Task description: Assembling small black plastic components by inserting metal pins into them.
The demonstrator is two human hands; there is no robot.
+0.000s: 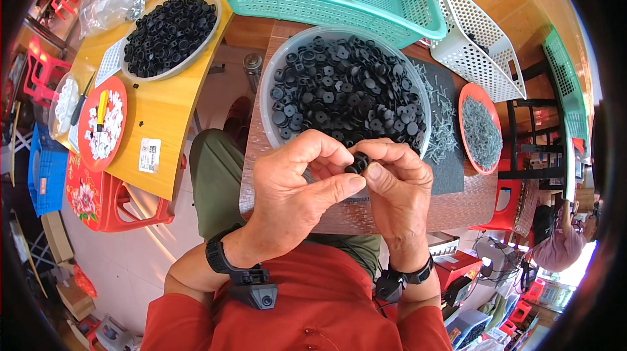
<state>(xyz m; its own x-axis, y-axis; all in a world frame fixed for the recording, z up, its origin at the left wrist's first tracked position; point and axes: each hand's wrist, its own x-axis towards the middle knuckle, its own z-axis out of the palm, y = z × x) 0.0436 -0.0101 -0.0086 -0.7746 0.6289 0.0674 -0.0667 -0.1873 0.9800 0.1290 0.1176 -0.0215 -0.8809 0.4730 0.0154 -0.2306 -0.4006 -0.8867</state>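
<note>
Between my two hands, just above the front rim of a round translucent tub [266, 93], is a small round black plastic part [357, 163]. The thumb and index finger of my left hand [297, 181] pinch it from one side. My right hand [401, 184] grips it from the other side, also with thumb and fingertips. Black round plastic caps [353, 86] fill the tub, which stands on a brown table [480, 201]. Fingertips partly cover the part, so its finer shape is hidden.
Screws [441, 116] lie loose on a dark mat [450, 181], beside a red plate [465, 93] of more screws. Behind the tub stand a green basket [274, 8] and a white basket [450, 44]. A yellow table [157, 175] at left bears a bowl of black parts [171, 34].
</note>
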